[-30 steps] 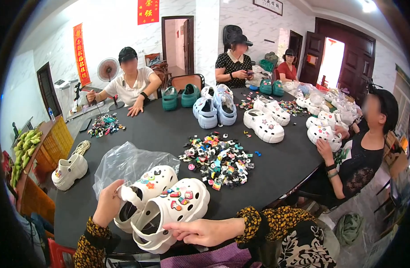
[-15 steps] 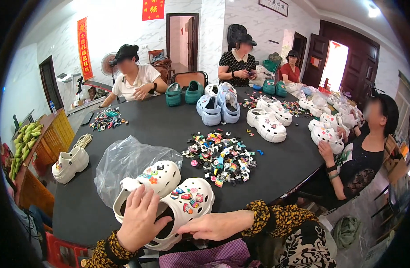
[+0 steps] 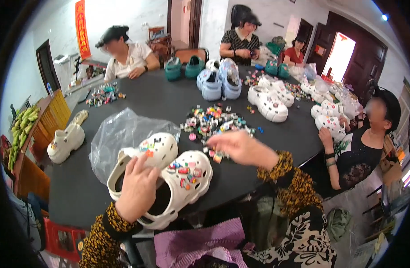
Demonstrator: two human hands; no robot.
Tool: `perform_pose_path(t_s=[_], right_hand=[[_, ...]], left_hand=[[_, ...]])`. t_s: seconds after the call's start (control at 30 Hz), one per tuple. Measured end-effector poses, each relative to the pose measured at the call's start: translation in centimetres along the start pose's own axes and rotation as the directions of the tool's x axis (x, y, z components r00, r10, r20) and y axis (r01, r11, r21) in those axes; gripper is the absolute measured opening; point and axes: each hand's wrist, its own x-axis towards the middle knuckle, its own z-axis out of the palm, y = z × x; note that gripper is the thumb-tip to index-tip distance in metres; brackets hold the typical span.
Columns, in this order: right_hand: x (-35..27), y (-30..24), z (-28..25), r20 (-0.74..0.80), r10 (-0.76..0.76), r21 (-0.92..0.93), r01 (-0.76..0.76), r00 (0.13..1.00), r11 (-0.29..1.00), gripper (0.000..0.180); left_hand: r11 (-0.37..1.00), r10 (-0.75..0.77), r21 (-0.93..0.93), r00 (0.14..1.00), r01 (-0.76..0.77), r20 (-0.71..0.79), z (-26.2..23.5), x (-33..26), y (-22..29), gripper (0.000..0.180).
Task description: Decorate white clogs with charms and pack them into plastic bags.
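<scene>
Two white clogs with colourful shoe charms lie side by side at the near edge of the table. My left hand (image 3: 138, 185) rests between them, its fingers curled over the edge of the left clog (image 3: 162, 145). The right clog (image 3: 196, 172) carries several charms on its toe. My right hand (image 3: 247, 149) hovers at the near side of a heap of loose shoe charms (image 3: 218, 120). Its fingers stretch left, slightly blurred, and nothing shows in them. A clear plastic bag (image 3: 113, 138) lies crumpled behind the left clog.
Another white clog (image 3: 64, 143) stands at the left. Light-blue clogs (image 3: 232, 82), green clogs (image 3: 194, 67) and more white clogs (image 3: 269, 102) stand farther back. A smaller charm heap (image 3: 104, 94) lies far left. Several people sit around the table; one at the right (image 3: 363, 152) handles white clogs.
My right hand has left the right clog and moved up and right to the charm heap. My left hand stays at the clogs, its fingers closer together. The whole view has shifted.
</scene>
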Motion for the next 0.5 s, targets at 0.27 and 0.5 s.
perform_pose_path(t_s=[0.27,0.5], right_hand=[[-0.1,4.0,-4.4,-0.127,0.320,0.266,-0.278,0.939,0.923,0.025],[0.2,5.7,-4.2,-0.160,0.259,0.118,-0.242,0.953,0.963,0.024]], left_hand=[[1.000,0.022,0.013,0.999,-0.022,0.044,-0.5,0.1,-0.4,0.026],[0.988,0.028,0.151,0.996,-0.041,0.086,-1.5,-1.0,-3.2,0.031]])
